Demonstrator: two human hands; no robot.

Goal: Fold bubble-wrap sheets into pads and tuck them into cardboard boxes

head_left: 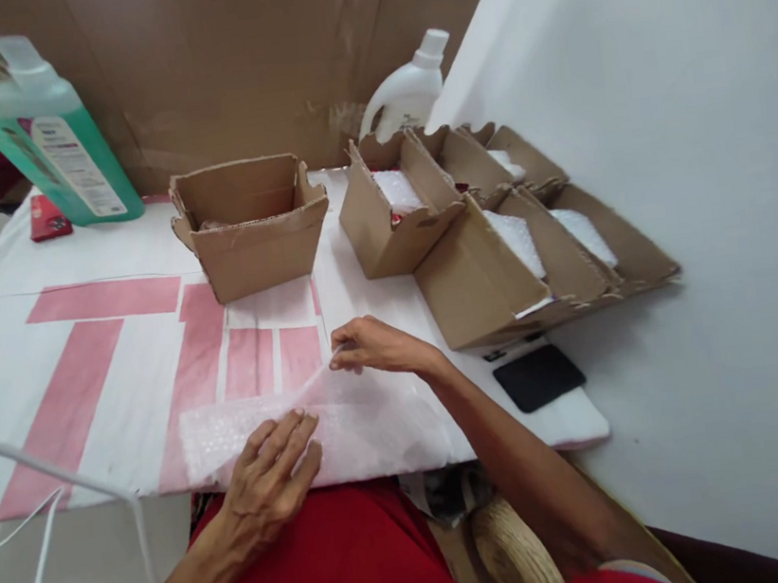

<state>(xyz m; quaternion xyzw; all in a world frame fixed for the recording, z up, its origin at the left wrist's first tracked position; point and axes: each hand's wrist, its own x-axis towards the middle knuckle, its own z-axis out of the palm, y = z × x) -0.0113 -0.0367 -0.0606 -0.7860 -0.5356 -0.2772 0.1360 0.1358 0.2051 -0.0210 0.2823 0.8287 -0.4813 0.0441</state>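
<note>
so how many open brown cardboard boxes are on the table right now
4. One open brown cardboard box stands alone at the centre back; the second box is to its right; the third box is nearer the wall; the fourth box is behind. More may be hidden.

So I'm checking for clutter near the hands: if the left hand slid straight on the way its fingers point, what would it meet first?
The left hand, flat on the bubble wrap, points up and right. It would likely meet the right hand, pinching the wrap's edge, before any cardboard box; depth is unclear.

Green bottle [45, 136] label too blurred to read; white cable [63, 487] runs off left edge; open box [247, 224] contents hidden.
</note>
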